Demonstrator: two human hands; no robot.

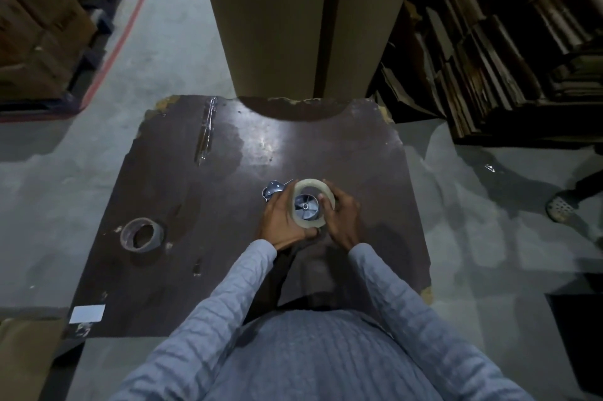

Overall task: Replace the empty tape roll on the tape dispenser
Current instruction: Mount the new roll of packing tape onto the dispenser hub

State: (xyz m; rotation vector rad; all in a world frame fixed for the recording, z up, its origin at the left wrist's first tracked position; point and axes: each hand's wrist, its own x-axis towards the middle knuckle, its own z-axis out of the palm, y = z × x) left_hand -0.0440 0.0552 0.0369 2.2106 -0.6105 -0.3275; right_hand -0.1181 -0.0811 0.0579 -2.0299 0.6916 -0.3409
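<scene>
A clear tape roll (pixel 312 185) sits around the finned hub (pixel 306 205) of the metal tape dispenser (pixel 272 190) above the dark table (pixel 228 191). My left hand (pixel 283 221) grips the dispenser from the left, fingers curled under the roll. My right hand (pixel 342 214) holds the roll's right edge, thumb on its rim. The dispenser's handle is hidden under my hands. An empty brown cardboard core (pixel 142 234) lies on the table's left side.
A strip of crumpled clear tape (pixel 206 131) lies near the table's far left. A white card (pixel 87 313) sits at the near left corner. A tall cardboard box (pixel 303 18) stands behind the table. Stacked cardboard (pixel 496 51) fills the right; another person's foot (pixel 562 206) is at far right.
</scene>
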